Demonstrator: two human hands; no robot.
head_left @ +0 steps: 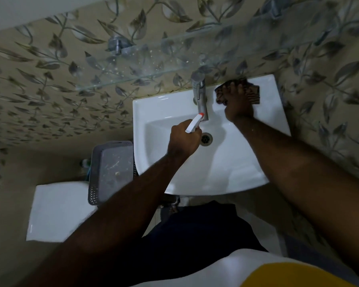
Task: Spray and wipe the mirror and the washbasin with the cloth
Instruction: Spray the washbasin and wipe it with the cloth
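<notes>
Both hands over washbasin (174, 104); tap (200, 96) between them.

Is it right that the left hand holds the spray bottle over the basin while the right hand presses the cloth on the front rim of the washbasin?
Not quite. The head view shows the right hand pressing the cloth on the back rim of the washbasin, beside the tap. The left hand does hold the spray bottle over the basin.

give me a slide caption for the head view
Right hand presses a dark cloth on the washbasin rim beside the tap; left hand holds a spray bottle.
</notes>
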